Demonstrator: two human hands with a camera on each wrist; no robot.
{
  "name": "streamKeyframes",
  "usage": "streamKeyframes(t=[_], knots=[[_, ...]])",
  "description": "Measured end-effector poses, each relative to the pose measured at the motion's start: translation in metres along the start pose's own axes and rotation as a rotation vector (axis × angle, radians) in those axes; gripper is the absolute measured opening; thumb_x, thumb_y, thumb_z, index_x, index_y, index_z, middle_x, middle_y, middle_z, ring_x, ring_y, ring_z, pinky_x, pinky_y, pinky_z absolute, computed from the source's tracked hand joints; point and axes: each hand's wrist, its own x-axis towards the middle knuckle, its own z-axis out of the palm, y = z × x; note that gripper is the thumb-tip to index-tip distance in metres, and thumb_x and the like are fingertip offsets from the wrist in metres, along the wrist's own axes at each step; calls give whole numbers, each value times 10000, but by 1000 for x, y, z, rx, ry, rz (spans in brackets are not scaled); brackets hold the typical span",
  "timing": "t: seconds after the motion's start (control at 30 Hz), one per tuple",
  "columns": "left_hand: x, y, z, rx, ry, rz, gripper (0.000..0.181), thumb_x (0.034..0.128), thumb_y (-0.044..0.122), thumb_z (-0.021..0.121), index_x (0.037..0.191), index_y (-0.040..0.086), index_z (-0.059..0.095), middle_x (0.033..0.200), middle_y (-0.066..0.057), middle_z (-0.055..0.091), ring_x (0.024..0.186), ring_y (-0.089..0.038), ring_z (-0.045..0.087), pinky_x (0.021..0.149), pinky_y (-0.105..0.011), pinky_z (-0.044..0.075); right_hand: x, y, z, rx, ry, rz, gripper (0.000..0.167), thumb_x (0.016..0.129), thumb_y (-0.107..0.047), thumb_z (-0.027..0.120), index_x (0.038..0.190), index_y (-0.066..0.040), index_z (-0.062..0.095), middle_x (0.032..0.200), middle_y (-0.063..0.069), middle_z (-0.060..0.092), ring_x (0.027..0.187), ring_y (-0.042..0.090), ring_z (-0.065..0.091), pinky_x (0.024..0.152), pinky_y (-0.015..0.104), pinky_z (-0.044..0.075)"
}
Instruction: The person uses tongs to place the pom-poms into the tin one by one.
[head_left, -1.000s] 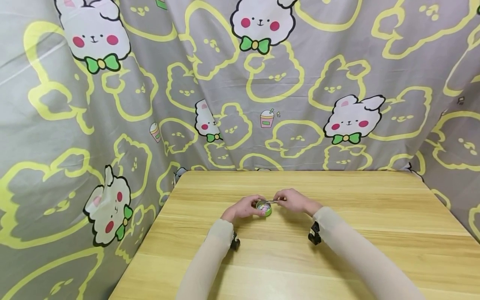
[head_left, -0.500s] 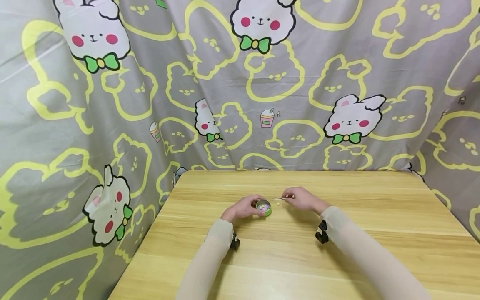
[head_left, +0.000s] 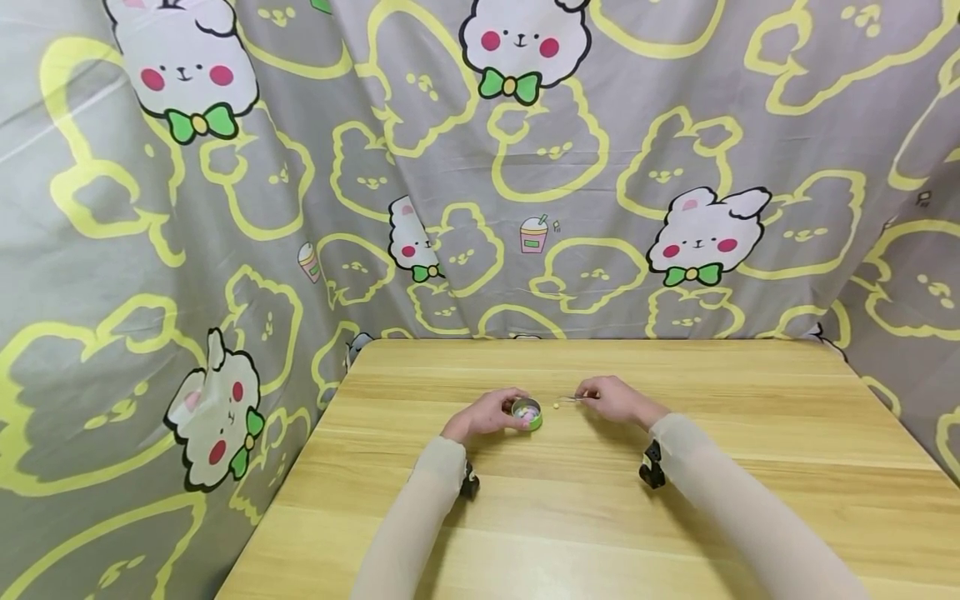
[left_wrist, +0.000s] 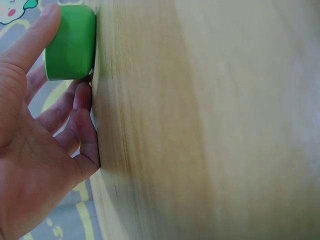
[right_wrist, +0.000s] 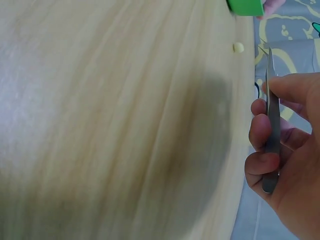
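My left hand point(head_left: 492, 412) grips a small round green tin point(head_left: 535, 422) between thumb and fingers, on the table. Pink, white and yellowish bits point(head_left: 528, 413) lie inside it. In the left wrist view the thumb presses the side of the green wall point(left_wrist: 72, 42). My right hand point(head_left: 617, 400) pinches metal tweezers point(right_wrist: 273, 125), whose tips point left toward the tin. A small pale-yellow round piece point(right_wrist: 238, 47) lies on the table between the tin and the tweezers, touched by neither.
A wooden table point(head_left: 525, 517) spreads out under both arms. Behind it and to the sides hangs a grey curtain point(head_left: 450, 167) with yellow outlines and white cartoon animals. Dark wrist cameras point(head_left: 652, 467) sit under the sleeves.
My right hand has moved right with the tweezers, away from the tin. The pale-yellow piece now lies in the open on the table. The left hand keeps its place on the tin.
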Motion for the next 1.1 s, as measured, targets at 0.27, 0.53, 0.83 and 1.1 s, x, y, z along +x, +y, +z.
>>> streamKeyframes(t=[0.27, 0.53, 0.83, 1.1], knots=[[0, 0, -2, 4, -3, 20, 532, 841, 262, 737, 1319, 150, 530, 1106, -15, 594, 945, -128, 554, 828, -304, 442, 0, 4, 3, 20, -5, -2, 143, 924, -42, 568, 1018, -27, 675, 882, 55, 646, 709, 129, 527, 623, 306, 445], [-2, 1, -3, -5, -13, 19, 537, 847, 260, 732, 1328, 146, 523, 1112, -1, 590, 958, -116, 545, 829, -292, 437, 2, 9, 6, -7, -7, -28, 132, 906, -50, 581, 995, -51, 679, 849, -5, 631, 734, 120, 526, 664, 321, 432], [0, -1, -1, -37, -13, 13, 506, 843, 259, 736, 1302, 174, 544, 1092, 5, 591, 929, -115, 547, 805, -299, 443, 6, 10, 9, -19, -8, -32, 137, 912, -59, 579, 1004, -50, 681, 859, -1, 633, 738, 121, 534, 678, 333, 440], [1, -1, -1, -19, -18, 8, 553, 840, 265, 738, 1334, 146, 520, 1152, -23, 583, 952, -104, 548, 817, -272, 446, 9, 10, 10, -24, -26, -42, 127, 908, -58, 590, 996, -52, 682, 878, 9, 642, 790, 150, 563, 720, 369, 454]])
